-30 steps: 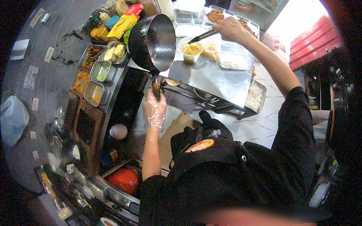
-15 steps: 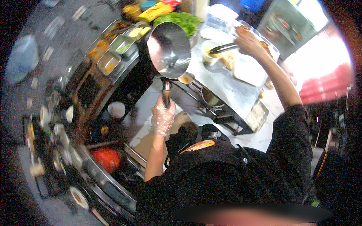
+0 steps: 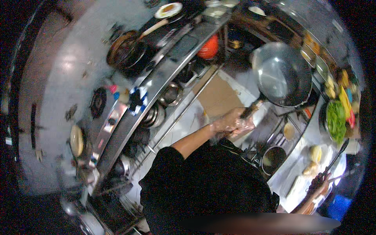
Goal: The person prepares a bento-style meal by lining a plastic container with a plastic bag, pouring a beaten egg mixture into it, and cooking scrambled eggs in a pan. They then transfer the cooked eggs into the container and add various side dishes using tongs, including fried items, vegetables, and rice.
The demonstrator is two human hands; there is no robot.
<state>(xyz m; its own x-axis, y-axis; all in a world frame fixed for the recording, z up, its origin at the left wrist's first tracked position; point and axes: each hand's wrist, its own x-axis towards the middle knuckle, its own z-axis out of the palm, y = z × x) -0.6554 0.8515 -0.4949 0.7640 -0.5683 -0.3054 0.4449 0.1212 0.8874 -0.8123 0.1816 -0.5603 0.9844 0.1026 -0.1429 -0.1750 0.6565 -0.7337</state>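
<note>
My left hand (image 3: 235,122), in a clear plastic glove, is closed around the handle of a deep steel frying pan (image 3: 284,74). The pan is held out ahead of me, right of the middle, above the floor between two counters. Its shiny inside shows no food. At the far lower right, my right hand (image 3: 322,183) grips dark tongs (image 3: 336,156) over the white-topped counter (image 3: 288,196). The tongs' arms look spread apart, though blur hides the details. Near them are a pale yellow tub (image 3: 315,153) and a light piece of food (image 3: 310,169).
Green lettuce (image 3: 337,121) fills a bowl at right, beside food trays (image 3: 322,68). A steel counter edge (image 3: 156,100) runs diagonally at left. Beyond it are a dark pan (image 3: 127,51) and a plate (image 3: 168,10). A red round object (image 3: 208,47) sits below; cardboard (image 3: 219,96) covers some floor.
My view has swung left, bringing the left counter into the middle. The frying pan and my left hand now appear further right. Both hands keep their hold.
</note>
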